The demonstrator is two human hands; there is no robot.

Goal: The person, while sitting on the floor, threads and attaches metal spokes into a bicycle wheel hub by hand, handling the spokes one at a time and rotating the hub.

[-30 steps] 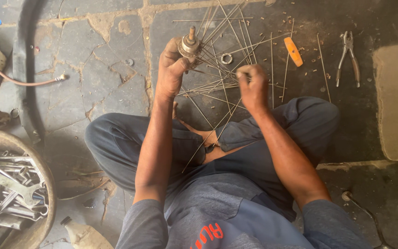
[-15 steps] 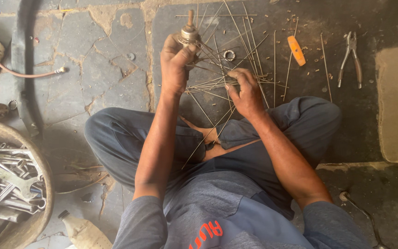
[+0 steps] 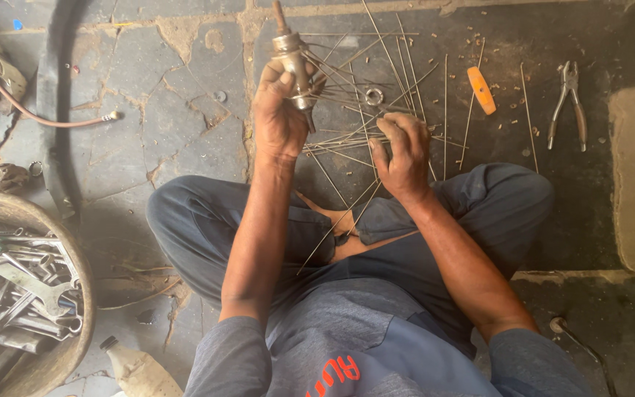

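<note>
We note a cracked stone floor [image 3: 148, 125] carrying everything in view, with the person seated cross-legged at its middle, knees spread. At the floor's lower left edge stands a round basin [image 3: 75, 331] filled with spanners and other metal tools [image 3: 16, 294]. A black rubber tyre [image 3: 56, 95] curves down the left side, with a hose [image 3: 53, 120] lying across it. A plastic bottle [image 3: 137, 371] lies at the bottom edge, just right of the basin.

We record the left hand [image 3: 279, 121] raised above the upper middle of the floor, fingers wrapped tight round a metal wheel hub [image 3: 294, 62] held roughly upright, axle end pointing toward the top edge. Thin spokes [image 3: 354, 95] fan out from the hub to the right and downward. The right hand [image 3: 402, 151] is just right of the hub, fingers curled and pressed together over a bundle of these spokes; we cannot tell how many it grips.

Loose spokes lie scattered near the top edge. Pliers [image 3: 567, 99] lie toward the upper right corner. An orange-handled tool [image 3: 481, 90] lies between pliers and hub. A small metal ring [image 3: 374, 96] lies among the spokes.
</note>
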